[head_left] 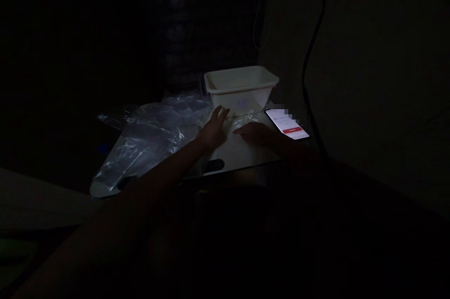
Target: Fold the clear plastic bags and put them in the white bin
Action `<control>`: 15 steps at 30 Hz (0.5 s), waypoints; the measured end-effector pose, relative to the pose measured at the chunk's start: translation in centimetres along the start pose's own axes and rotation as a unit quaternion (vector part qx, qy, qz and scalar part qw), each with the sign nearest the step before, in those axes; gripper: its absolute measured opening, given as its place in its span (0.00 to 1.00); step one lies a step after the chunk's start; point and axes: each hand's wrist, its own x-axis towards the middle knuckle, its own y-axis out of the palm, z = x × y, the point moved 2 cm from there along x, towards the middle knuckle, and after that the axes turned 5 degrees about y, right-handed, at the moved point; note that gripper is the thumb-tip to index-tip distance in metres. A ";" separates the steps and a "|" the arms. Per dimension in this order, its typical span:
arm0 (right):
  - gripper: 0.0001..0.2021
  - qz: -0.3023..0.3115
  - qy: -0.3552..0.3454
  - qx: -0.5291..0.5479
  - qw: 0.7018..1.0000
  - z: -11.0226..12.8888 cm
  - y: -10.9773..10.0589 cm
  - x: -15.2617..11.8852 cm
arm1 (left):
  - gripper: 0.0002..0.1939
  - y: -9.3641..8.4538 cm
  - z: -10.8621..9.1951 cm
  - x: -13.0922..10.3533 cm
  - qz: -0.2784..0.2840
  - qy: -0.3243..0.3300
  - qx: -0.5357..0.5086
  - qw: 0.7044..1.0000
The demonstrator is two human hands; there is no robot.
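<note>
The scene is very dark. My left hand (213,132) rests over a small pale table (232,158), fingers apart, just in front of a white plastic tub (242,98). Close to its right, my right hand (252,133) is low over the tabletop with its fingers drawn together and a fingertip pointing left. Beside both hands glints a thin clear plastic sheet or bag (242,122); its outline is hard to make out. Whether the right fingers pinch its edge is hidden by shadow. A heap of clear plastic bags (140,142) covers the table's left side, beside my left forearm.
A phone (287,124) with a lit screen lies at the table's right edge, near my right wrist. Dark cutouts (214,165) mark the front of the tabletop. A black cable (305,74) hangs down on the right, in front of a wall.
</note>
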 end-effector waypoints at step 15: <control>0.18 -0.006 -0.004 -0.016 1.000 0.0 0.3 0.5 | 0.38 -1.0 2.4 -0.4 -0.131 -0.147 -0.115 0.974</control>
